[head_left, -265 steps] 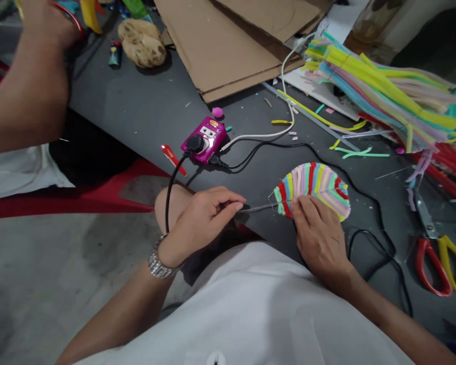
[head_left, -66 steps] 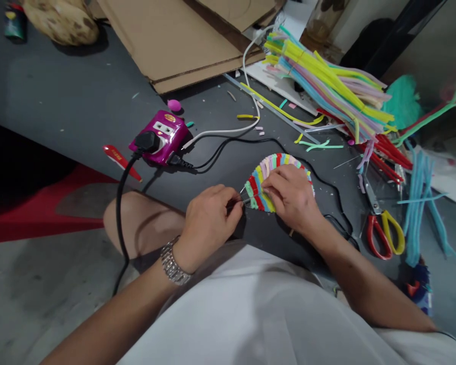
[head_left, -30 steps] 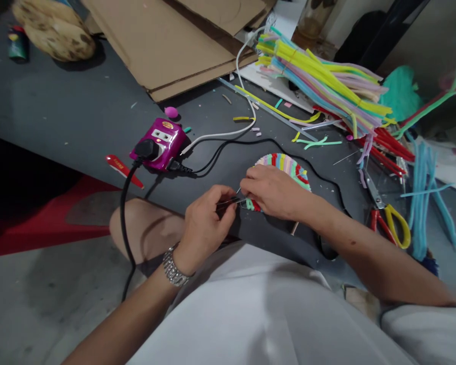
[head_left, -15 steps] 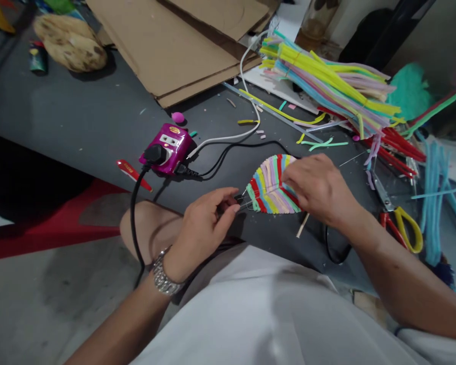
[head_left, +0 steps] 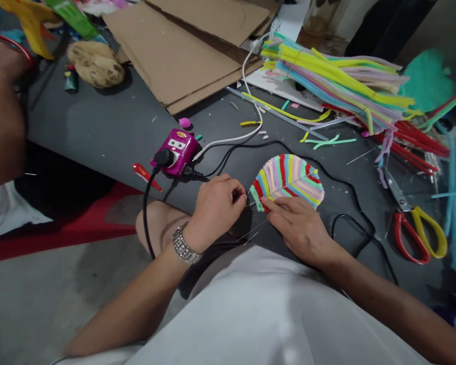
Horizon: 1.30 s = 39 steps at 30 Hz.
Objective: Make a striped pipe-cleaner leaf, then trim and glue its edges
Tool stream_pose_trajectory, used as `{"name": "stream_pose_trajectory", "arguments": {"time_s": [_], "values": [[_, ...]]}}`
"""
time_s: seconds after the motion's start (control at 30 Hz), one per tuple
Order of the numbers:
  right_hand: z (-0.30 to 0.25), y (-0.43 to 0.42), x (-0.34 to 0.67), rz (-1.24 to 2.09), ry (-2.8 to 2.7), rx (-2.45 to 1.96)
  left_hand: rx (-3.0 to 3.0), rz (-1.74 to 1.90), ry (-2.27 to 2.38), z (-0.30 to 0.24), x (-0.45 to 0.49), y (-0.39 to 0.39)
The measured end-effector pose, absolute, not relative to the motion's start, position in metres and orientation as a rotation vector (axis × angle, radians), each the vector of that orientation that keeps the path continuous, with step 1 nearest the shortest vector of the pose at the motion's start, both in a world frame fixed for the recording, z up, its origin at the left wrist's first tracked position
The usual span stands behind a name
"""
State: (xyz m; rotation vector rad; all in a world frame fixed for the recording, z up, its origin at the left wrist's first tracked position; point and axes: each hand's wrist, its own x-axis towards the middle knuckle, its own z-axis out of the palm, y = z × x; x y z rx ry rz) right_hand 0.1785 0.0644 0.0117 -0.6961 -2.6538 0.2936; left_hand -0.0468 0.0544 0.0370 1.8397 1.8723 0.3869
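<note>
A leaf-shaped piece made of striped pipe cleaners (head_left: 289, 178) lies on the dark grey mat (head_left: 110, 126). My left hand (head_left: 217, 202), with a metal watch on the wrist, pinches the thin wire stem (head_left: 251, 203) at the leaf's left tip. On the leaf's near edge rests my right hand (head_left: 299, 227), fingers pressing down on the red and green strips. More thin wires (head_left: 251, 234) run out below the hands.
A purple power adapter (head_left: 175, 151) with black and white cables sits left of the leaf. Red-and-yellow scissors (head_left: 418, 234) lie at the right, bundles of pipe cleaners (head_left: 338, 76) behind, cardboard sheets (head_left: 190, 45) at the back. Another person's arm (head_left: 2, 106) is at the far left.
My right hand has come down from the leaf's upper right to its near edge, uncovering the striped face. The leaf has turned a little. The view has swung left, showing another person's arm.
</note>
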Motion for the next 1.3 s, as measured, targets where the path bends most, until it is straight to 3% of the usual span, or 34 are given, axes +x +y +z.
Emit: {"name": "stream_pose_trajectory", "arguments": {"time_s": [0.33, 1.3], "values": [[0.005, 0.063, 0.181, 0.306, -2.652, -0.704, 1.898, 0.213, 1.988, 0.040, -0.033, 0.058], [0.009, 0.064, 0.178, 0.240, -2.665, -0.703, 1.476, 0.591, 1.791, 0.033, -0.043, 0.058]]}}
